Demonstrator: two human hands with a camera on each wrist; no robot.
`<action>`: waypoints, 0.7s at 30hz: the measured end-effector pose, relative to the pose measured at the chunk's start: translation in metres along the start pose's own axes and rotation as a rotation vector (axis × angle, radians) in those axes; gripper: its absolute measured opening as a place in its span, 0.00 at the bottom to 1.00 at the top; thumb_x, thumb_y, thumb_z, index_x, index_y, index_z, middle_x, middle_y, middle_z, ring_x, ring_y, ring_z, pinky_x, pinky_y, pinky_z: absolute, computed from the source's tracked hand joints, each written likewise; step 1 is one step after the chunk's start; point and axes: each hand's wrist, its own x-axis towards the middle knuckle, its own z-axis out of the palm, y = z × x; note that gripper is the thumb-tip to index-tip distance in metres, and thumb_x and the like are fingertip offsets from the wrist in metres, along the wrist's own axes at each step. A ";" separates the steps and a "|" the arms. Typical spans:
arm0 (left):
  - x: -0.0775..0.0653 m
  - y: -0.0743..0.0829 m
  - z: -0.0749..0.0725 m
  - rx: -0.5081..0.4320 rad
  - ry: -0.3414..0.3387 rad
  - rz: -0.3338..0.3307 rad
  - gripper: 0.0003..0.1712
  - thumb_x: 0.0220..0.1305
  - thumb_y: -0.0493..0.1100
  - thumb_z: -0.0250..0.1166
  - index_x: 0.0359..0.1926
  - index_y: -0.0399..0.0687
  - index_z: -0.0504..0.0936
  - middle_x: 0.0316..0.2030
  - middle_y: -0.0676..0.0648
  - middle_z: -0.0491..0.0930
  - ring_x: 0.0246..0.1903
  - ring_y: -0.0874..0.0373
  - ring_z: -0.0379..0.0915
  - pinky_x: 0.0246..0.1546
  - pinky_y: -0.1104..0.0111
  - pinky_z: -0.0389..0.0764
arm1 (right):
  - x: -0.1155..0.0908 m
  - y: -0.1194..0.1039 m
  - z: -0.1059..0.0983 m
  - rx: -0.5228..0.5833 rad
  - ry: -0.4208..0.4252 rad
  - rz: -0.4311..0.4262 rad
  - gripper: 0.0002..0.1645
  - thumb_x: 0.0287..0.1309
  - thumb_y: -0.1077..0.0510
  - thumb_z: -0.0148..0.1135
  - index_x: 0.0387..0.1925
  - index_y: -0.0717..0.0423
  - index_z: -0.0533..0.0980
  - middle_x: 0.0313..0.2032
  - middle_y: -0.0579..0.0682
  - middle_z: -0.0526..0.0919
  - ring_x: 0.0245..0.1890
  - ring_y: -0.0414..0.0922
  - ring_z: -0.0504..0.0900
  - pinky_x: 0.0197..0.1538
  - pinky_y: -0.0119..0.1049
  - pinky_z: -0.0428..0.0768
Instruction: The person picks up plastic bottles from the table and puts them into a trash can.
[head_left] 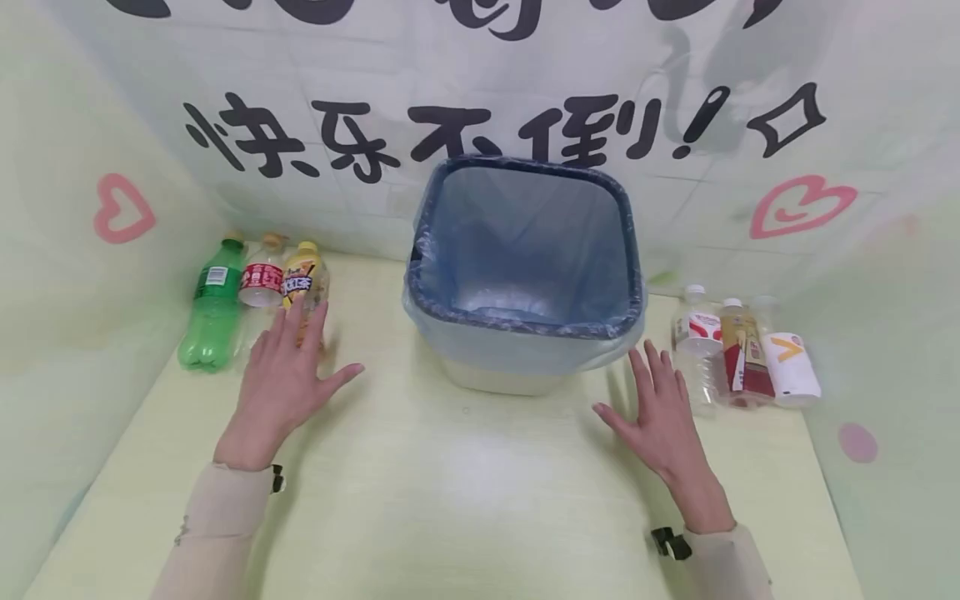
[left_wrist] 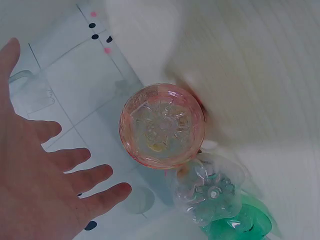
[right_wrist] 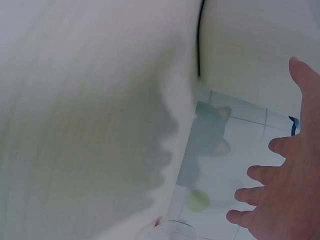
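Note:
My left hand [head_left: 281, 383] is held with fingers spread, nearest a yellow-labelled tea bottle [head_left: 302, 271], partly hidden behind the fingertips. Beside that bottle are a clear bottle with a red label [head_left: 262, 279] and a green bottle [head_left: 210, 321]. In the left wrist view, the tea bottle's round base [left_wrist: 162, 127] appears apart from the fingers. My right hand [head_left: 663, 425], also spread and holding nothing, is just left of a clear bottle with a red-and-white label [head_left: 699, 333]. Right of it are a brown-and-red-labelled bottle [head_left: 744, 354] and a white-labelled one [head_left: 791, 367].
Between the two bottle groups, a pale bin [head_left: 498, 379] lined with a translucent bag [head_left: 525, 346] stands at the back of the table [head_left: 465, 500]. A printed sheet [head_left: 360, 217] covers the wall behind it. Side panels [head_left: 75, 333] border the table left and right.

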 end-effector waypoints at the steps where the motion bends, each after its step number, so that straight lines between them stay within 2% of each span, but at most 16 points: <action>1: 0.001 -0.001 0.000 0.000 -0.003 -0.004 0.61 0.59 0.72 0.63 0.79 0.46 0.44 0.76 0.32 0.41 0.70 0.25 0.45 0.63 0.31 0.53 | 0.001 0.000 -0.001 0.000 0.002 -0.003 0.57 0.57 0.35 0.65 0.77 0.57 0.53 0.75 0.66 0.51 0.73 0.70 0.48 0.68 0.70 0.50; 7: 0.007 -0.005 -0.001 -0.001 0.001 -0.007 0.62 0.59 0.72 0.62 0.80 0.51 0.40 0.76 0.30 0.42 0.69 0.24 0.46 0.63 0.31 0.53 | 0.014 -0.003 -0.009 -0.007 0.005 -0.012 0.58 0.56 0.35 0.65 0.79 0.51 0.48 0.75 0.66 0.50 0.73 0.69 0.47 0.67 0.71 0.49; 14: 0.017 -0.009 -0.002 0.011 0.038 0.012 0.58 0.58 0.69 0.66 0.78 0.45 0.52 0.75 0.28 0.45 0.69 0.25 0.47 0.61 0.31 0.54 | 0.031 -0.006 -0.024 -0.014 0.016 -0.028 0.57 0.57 0.37 0.66 0.79 0.47 0.48 0.75 0.65 0.51 0.73 0.69 0.49 0.66 0.73 0.49; 21: 0.025 -0.010 -0.003 0.006 0.041 0.004 0.60 0.60 0.69 0.65 0.80 0.53 0.43 0.76 0.30 0.42 0.69 0.24 0.47 0.61 0.31 0.55 | 0.042 -0.009 -0.037 0.003 0.034 -0.039 0.56 0.58 0.37 0.65 0.79 0.48 0.49 0.76 0.63 0.50 0.74 0.66 0.47 0.68 0.72 0.48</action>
